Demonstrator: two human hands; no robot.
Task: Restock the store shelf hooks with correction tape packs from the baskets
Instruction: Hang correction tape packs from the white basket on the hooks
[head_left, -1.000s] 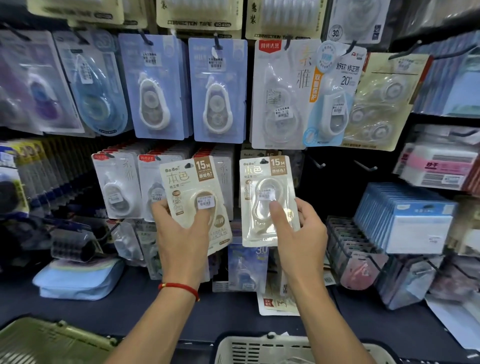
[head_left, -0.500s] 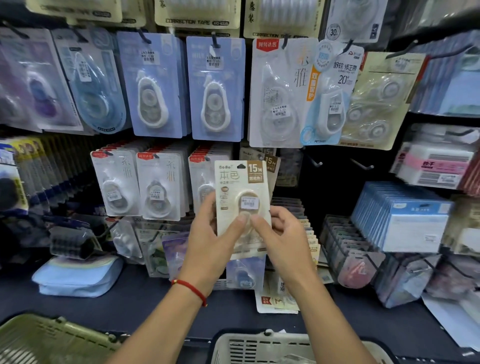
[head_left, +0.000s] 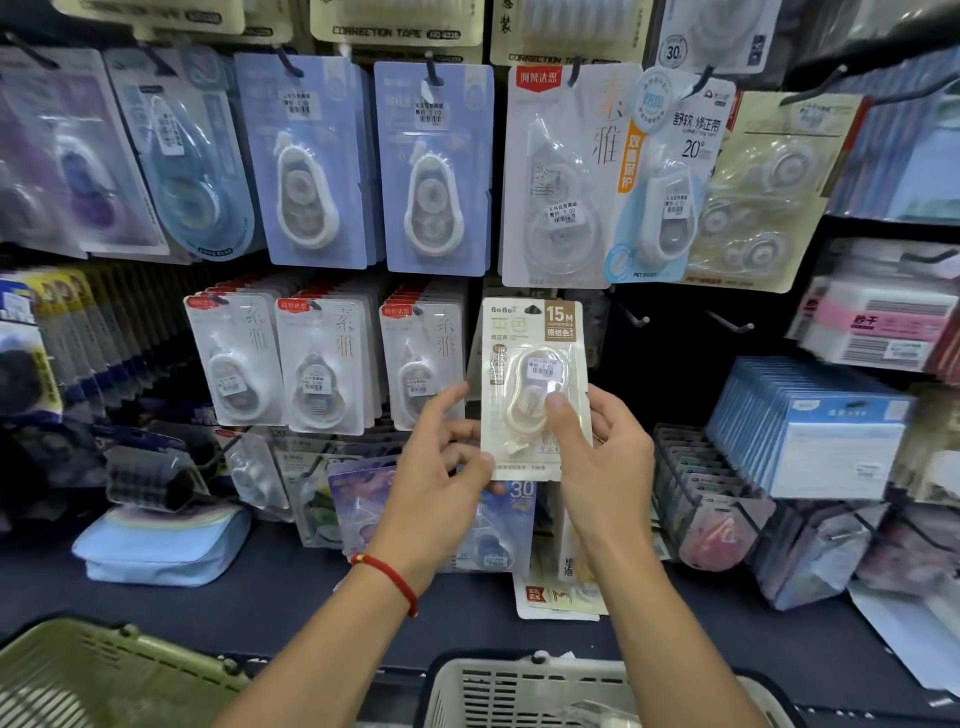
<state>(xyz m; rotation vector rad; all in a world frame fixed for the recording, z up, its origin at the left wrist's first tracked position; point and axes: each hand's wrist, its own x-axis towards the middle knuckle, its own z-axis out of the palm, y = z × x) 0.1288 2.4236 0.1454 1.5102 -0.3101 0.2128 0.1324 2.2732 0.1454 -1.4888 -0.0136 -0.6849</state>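
Note:
A beige correction tape pack, marked 15M, is held upright in front of the shelf's middle row. It sits just right of three hooks of white packs. My left hand pinches its lower left corner. My right hand grips its right edge, thumb on the clear blister. A pale edge behind the pack's left side may be a second pack. Two bare hooks stick out to the right of the pack.
A green basket is at the bottom left and a white basket at the bottom centre. Blue packs hang in the upper row. Blue boxes stand at right, and a blue pouch lies on the dark shelf.
A second ago each hand held its own beige pack apart. The hands then came together, and the packs moved right and slightly up. The pale-dispenser pack now faces front.

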